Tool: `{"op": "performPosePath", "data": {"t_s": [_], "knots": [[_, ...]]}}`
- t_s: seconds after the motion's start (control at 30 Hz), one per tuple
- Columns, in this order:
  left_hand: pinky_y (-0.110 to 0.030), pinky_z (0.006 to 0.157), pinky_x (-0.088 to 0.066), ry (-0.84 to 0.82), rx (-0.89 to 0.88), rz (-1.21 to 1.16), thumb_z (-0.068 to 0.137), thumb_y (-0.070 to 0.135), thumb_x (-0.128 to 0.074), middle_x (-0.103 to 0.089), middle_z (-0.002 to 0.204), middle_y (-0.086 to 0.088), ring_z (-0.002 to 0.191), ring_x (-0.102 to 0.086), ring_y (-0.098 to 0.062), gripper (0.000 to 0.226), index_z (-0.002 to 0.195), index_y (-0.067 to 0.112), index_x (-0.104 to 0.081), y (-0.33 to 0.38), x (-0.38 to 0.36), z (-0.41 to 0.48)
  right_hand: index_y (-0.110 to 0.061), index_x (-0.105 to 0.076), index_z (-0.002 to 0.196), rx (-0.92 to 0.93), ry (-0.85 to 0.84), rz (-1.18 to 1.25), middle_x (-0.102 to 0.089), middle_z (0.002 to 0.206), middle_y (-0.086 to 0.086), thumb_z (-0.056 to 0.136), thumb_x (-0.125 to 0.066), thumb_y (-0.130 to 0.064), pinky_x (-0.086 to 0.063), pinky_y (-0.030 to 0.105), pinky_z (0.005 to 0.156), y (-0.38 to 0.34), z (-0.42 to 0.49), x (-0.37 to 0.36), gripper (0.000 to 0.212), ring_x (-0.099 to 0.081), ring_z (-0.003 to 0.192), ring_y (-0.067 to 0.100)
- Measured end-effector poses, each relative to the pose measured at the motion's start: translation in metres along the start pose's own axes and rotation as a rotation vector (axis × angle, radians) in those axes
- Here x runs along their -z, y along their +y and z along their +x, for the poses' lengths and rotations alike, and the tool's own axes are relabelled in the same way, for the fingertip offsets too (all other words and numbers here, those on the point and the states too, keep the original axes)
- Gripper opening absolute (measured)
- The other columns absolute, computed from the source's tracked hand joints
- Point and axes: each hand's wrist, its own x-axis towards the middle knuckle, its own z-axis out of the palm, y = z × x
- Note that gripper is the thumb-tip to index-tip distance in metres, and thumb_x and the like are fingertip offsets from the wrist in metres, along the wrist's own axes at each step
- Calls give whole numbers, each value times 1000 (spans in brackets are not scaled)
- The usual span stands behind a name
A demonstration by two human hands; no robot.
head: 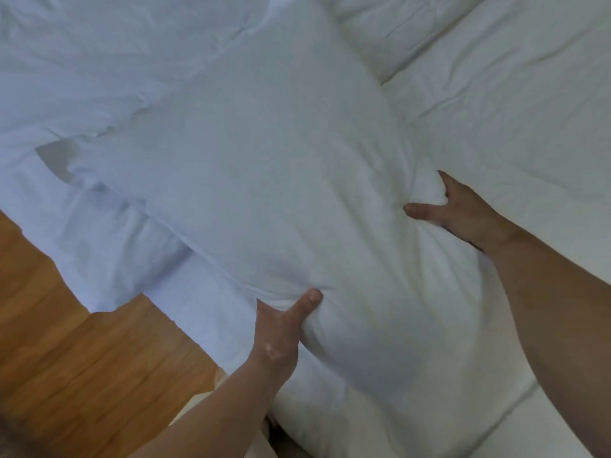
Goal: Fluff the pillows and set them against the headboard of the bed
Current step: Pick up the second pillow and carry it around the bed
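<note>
A large white pillow [264, 180] fills the middle of the head view, lying long-ways over the bed. My left hand [281, 328] grips its near lower edge, thumb on top and fingers hidden underneath. On the pillow's right side my right hand [459, 209] pinches the fabric, thumb pressed into the top and fingers tucked behind. A second white pillow [515, 104] lies to the right, touching the first. No headboard is in view.
A white sheet [99, 246] hangs off the bed's left edge over a wooden floor [66, 352]. More rumpled white bedding [82, 54] lies at the upper left. Mattress or duvet [429, 434] shows at the bottom.
</note>
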Motion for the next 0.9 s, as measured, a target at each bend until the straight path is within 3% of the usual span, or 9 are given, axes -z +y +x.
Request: {"op": "performPosePath", "data": {"t_s": [0.07, 0.17, 0.27, 0.33, 0.4, 0.5, 0.67, 0.77, 0.9], "knots": [[-53, 105, -51, -12, -8, -14, 59, 28, -92, -75, 126, -9, 116, -71, -28, 86, 137, 13, -59, 6, 0, -13, -29, -53, 141, 9, 23, -3, -65, 126, -11, 68, -87, -43, -46, 24, 89, -6, -21, 2, 82, -61, 104, -1], [-55, 107, -49, 1, -79, -14, 59, 37, -96, -74, 128, -5, 119, -69, -28, 90, 139, 18, -59, 19, 7, -35, -27, -53, 143, 60, 79, 20, -64, 127, -9, 68, -89, -40, -46, 28, 92, -15, -58, 4, 84, -62, 110, 9], [-54, 106, -49, -18, -159, 25, 62, 44, -94, -72, 132, 1, 122, -67, -27, 92, 142, 26, -54, 40, 20, -64, -30, -53, 142, 114, 122, 72, -64, 122, -15, 70, -91, -31, -44, 21, 86, -25, -106, -7, 82, -57, 103, -9], [-45, 97, -56, -39, -212, 55, 58, 45, -91, -76, 122, 10, 113, -72, -18, 85, 135, 32, -58, 58, 28, -87, -33, -55, 139, 131, 149, 122, -65, 121, -18, 68, -92, -29, -46, 25, 88, -29, -141, -20, 80, -57, 102, -13], [-33, 88, -57, -45, -269, 91, 50, 49, -90, -78, 109, 21, 102, -74, -8, 79, 122, 38, -61, 75, 41, -110, -37, -57, 129, 149, 184, 172, -65, 114, -24, 68, -92, -27, -47, 18, 82, -37, -177, -34, 72, -60, 92, -20], [-48, 101, -53, -74, -310, 156, 47, 60, -94, -74, 125, 10, 117, -69, -20, 102, 137, 30, -57, 96, 61, -146, -36, -58, 123, 197, 256, 217, -66, 108, -25, 68, -92, -22, -47, 5, 70, -49, -227, -56, 66, -61, 83, -24], [-50, 104, -52, -79, -444, 149, 41, 56, -97, -74, 126, 6, 118, -69, -23, 110, 138, 24, -57, 124, 94, -215, -34, -58, 133, 326, 355, 270, -68, 118, -20, 61, -95, -38, -50, 31, 91, -95, -296, -80, 81, -64, 107, 1], [-49, 102, -54, -60, -501, 151, 46, 47, -94, -77, 119, 9, 113, -71, -21, 102, 138, 22, -58, 150, 108, -232, -35, -56, 135, 386, 390, 288, -65, 120, -23, 58, -95, -44, -48, 32, 93, -132, -312, -87, 87, -62, 111, 4], [-53, 103, -52, -58, -654, 170, 49, 54, -95, -73, 129, 2, 119, -69, -26, 105, 141, 21, -57, 206, 151, -278, -36, -56, 134, 471, 413, 364, -64, 118, -25, 57, -96, -45, -49, 31, 91, -198, -346, -118, 88, -61, 109, 1]]}}
